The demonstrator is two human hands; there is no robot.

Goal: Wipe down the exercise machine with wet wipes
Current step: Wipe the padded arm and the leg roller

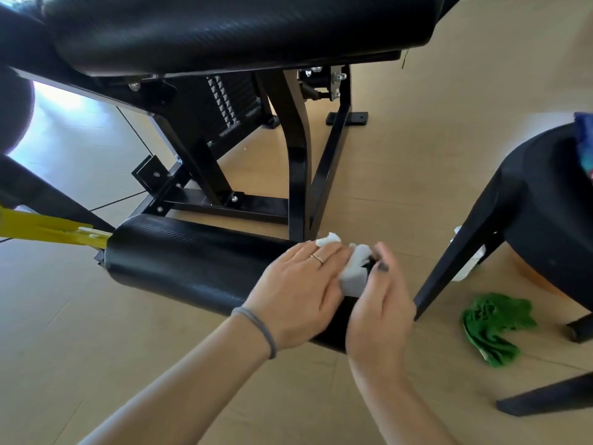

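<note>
Both forearms reach forward and down to the black roller pad [192, 261] at the foot of the exercise machine [231, 30]. The left hand [298, 293] lies palm-down, fingers straight and together, pressing a white wet wipe [354, 271] onto the pad's right end. The right hand [382, 303] cups that end from the side; it seems to pinch the wipe, though blur hides the fingertips.

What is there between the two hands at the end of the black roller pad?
In the head view, a crumpled white wet wipe lies between the left hand and the right hand, against the right end of the black roller pad.
</note>
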